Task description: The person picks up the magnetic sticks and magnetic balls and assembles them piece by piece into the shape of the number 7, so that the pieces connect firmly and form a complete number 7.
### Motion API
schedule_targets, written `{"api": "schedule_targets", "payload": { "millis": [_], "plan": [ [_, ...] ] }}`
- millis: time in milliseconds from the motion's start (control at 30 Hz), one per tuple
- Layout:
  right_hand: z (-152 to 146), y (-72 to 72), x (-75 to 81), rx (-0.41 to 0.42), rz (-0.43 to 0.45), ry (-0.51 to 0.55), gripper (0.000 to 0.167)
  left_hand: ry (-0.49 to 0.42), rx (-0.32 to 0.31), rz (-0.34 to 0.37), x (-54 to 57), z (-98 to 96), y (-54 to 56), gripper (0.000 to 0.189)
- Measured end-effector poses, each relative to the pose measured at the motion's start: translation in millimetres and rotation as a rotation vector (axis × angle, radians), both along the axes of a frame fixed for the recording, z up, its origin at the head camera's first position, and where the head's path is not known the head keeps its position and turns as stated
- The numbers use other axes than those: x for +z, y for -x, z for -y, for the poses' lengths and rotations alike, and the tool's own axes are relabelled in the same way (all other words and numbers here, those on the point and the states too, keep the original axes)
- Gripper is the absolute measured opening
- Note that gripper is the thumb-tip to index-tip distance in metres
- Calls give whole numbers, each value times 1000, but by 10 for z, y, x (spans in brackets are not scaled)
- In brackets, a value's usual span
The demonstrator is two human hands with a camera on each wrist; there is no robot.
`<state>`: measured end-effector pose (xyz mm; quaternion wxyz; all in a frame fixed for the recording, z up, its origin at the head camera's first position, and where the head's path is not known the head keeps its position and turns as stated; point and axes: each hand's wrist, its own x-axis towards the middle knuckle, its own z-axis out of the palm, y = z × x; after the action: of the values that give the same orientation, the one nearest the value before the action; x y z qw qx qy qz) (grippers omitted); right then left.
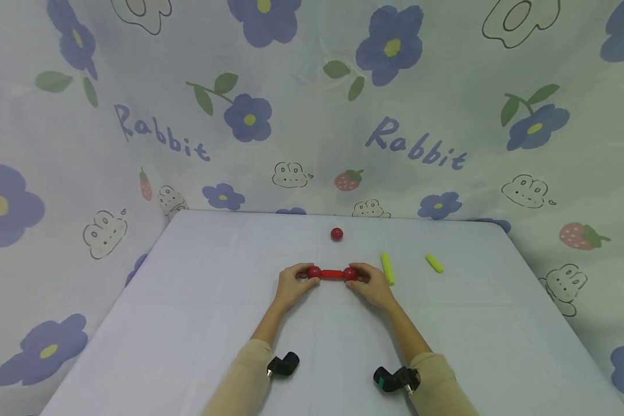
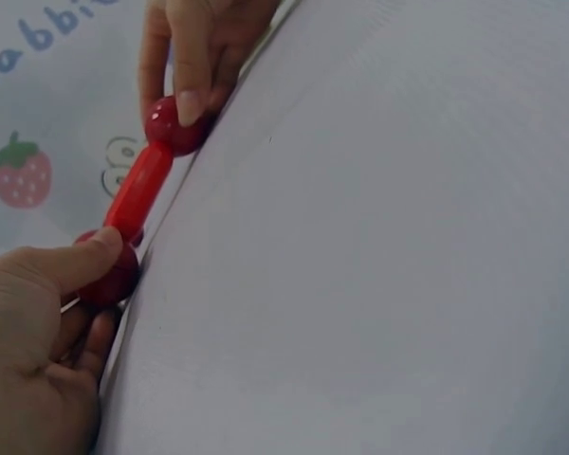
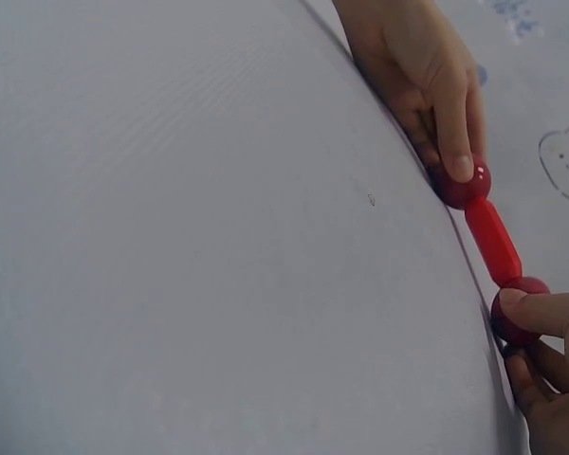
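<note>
Two beige sleeves [image 1: 241,378], each fitted with a black wrist camera [image 1: 286,364], are seen at the bottom of the frame. Above them, near the centre, a red rod [image 1: 333,274] is held roughly level between two dark red balls. The left ball [image 1: 314,272] is pinched between thumb and fingers of the left hand [image 1: 290,286], and the right ball [image 1: 349,274] is pinched likewise by the right hand [image 1: 375,289]. Whether the rod is firmly joined to either ball cannot be told, nor whether the piece is touching the white table [image 1: 213,260]. If a joint is weak, the rod could be freed by the hands being drawn apart, or tilted loose by uneven pressure; a smooth ball could also be squeezed out of the fingertips. Right of centre, a longer yellow-green stick [image 1: 387,267] is placed just beside the right hand and could be knocked if that hand is swung outward; a shorter stick [image 1: 434,263] is set farther right. Toward the table's upper edge, a loose red ball [image 1: 336,234] could be sent rolling by a jolt, its shape being round
</note>
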<state>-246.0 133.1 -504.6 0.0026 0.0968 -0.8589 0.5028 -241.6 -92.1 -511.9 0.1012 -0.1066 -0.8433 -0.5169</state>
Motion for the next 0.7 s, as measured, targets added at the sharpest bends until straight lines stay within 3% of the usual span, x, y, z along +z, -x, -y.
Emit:
{"api": "schedule_targets", "payload": {
  "millis": [433, 700],
  "plan": [
    [-5, 56, -10, -18, 1, -40, 48, -22, -26, 19, -17, 0, 87, 41],
    [3, 97, -1, -28, -21, -47, 48, -43, -10, 36, 5, -28, 137, 41]
  ]
}}
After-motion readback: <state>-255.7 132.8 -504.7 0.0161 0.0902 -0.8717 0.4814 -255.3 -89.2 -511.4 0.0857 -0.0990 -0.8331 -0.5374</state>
